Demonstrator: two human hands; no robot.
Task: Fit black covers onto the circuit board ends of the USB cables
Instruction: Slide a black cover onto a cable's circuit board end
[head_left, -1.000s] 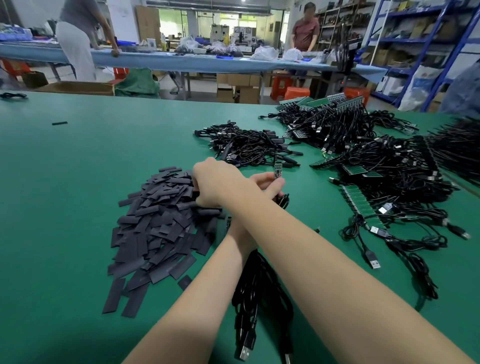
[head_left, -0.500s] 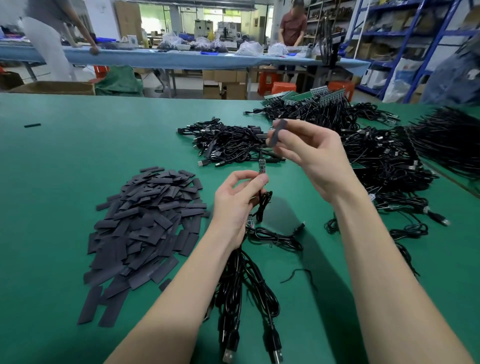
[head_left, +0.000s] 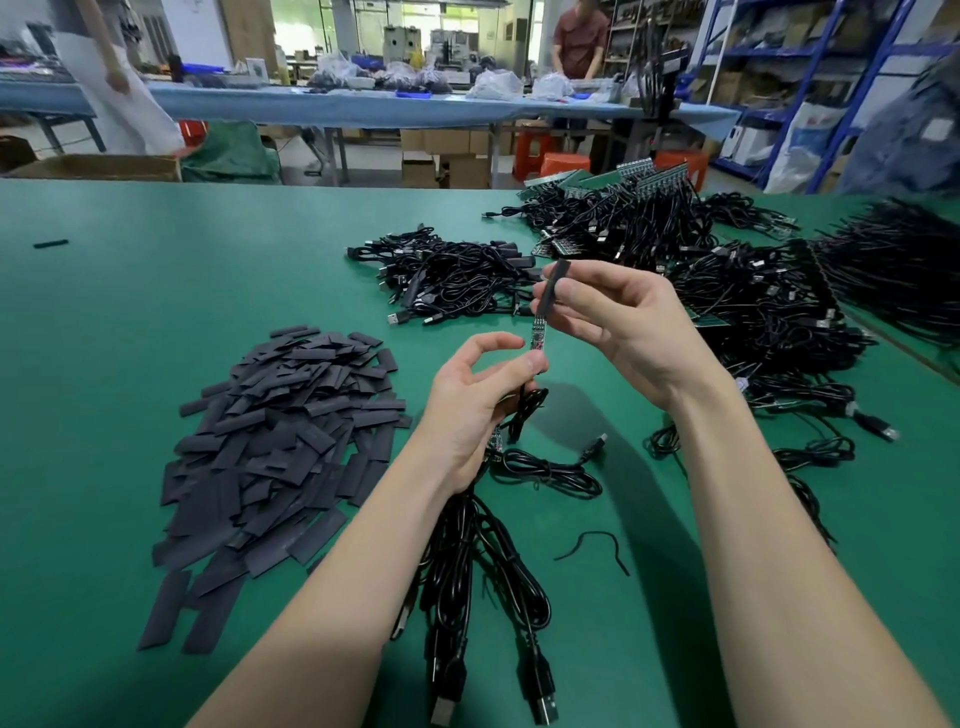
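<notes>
My left hand (head_left: 475, 405) pinches a USB cable just below its small circuit board end (head_left: 538, 335), which points upward. A bundle of black cables (head_left: 467, 561) hangs from the same hand down toward me. My right hand (head_left: 623, 327) pinches a flat black cover (head_left: 553, 288) upright, its lower end touching the top of the board. A heap of loose black covers (head_left: 280, 447) lies on the green table (head_left: 156, 291) to the left of my hands.
A pile of black USB cables (head_left: 452, 280) lies beyond my hands, and larger tangles with green board strips (head_left: 753, 291) fill the right. A coiled cable (head_left: 550, 470) and a stray wire (head_left: 592, 545) lie near my wrists. People stand at a far blue table (head_left: 363, 106).
My right hand came off the cover heap with one cover, rose to the right, then brought it down onto the tip of the board held in my left hand.
</notes>
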